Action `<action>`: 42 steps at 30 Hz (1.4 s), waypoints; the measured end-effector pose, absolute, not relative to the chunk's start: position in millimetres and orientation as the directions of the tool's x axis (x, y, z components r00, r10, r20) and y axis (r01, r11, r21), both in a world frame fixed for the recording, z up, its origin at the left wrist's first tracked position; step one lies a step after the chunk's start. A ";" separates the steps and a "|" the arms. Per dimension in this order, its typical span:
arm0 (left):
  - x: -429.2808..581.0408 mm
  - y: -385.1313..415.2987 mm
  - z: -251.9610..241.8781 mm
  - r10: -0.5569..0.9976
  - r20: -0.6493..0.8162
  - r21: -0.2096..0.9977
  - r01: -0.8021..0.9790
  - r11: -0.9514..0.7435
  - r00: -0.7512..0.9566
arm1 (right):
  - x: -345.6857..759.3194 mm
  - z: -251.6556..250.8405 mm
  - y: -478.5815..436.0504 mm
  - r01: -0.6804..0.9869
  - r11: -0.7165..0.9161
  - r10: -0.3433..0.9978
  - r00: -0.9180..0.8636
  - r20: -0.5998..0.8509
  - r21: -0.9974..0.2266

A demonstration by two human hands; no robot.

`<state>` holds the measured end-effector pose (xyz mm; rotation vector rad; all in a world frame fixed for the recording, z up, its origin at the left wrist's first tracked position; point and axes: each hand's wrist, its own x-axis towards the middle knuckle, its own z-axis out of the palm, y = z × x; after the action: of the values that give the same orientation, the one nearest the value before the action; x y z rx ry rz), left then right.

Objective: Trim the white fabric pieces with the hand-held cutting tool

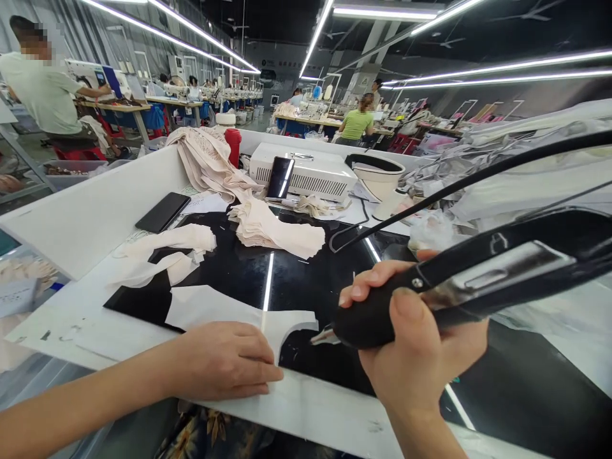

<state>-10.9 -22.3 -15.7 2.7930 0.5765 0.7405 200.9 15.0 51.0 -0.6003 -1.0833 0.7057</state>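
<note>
My left hand (pixel 224 360) lies flat with its fingers stretched out on a pale fabric piece (pixel 215 306) near the front edge of the table. My right hand (pixel 415 357) is closed around a black corded hand tool (pixel 497 268) with a metal plate on its side. The tool's pointed metal tip (pixel 326 336) is just right of the fabric's curved edge; whether it touches cannot be made out. Under the fabric is a shiny black board (pixel 296 280). Beyond it lies a stack of pale cut fabric pieces (pixel 282 236), with loose fabric strips (pixel 186 239) to the left.
The tool's black cable (pixel 459 175) arches across the right side. Behind the board are a vented white box (pixel 306 175), a propped phone (pixel 280 177), a red container (pixel 232 146) and heaped fabric (pixel 203 153). Another phone (pixel 162 212) lies left. Crumpled wrapped material (pixel 526 159) is piled right.
</note>
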 end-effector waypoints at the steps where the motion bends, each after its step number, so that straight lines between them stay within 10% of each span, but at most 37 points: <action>1: -11.5 -23.1 -13.2 0.420 0.434 0.284 0.322 -0.903 0.797 | 204.9 52.2 20.5 -0.204 0.642 0.756 0.323 0.569 -0.739; 17: 35.9 22.3 -19.1 0.414 0.458 0.001 0.466 -0.885 0.787 | 211.9 30.3 59.4 -0.137 0.678 0.723 0.300 0.622 -0.722; 42: 31.2 24.2 -23.7 0.526 0.348 -0.109 0.591 -0.799 0.776 | 210.2 35.0 58.8 -0.122 0.661 0.736 0.297 0.608 -0.741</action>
<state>31.2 24.2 -23.7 3.1591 1.0063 0.5120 210.2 58.8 35.0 -0.6474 -1.1346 0.6262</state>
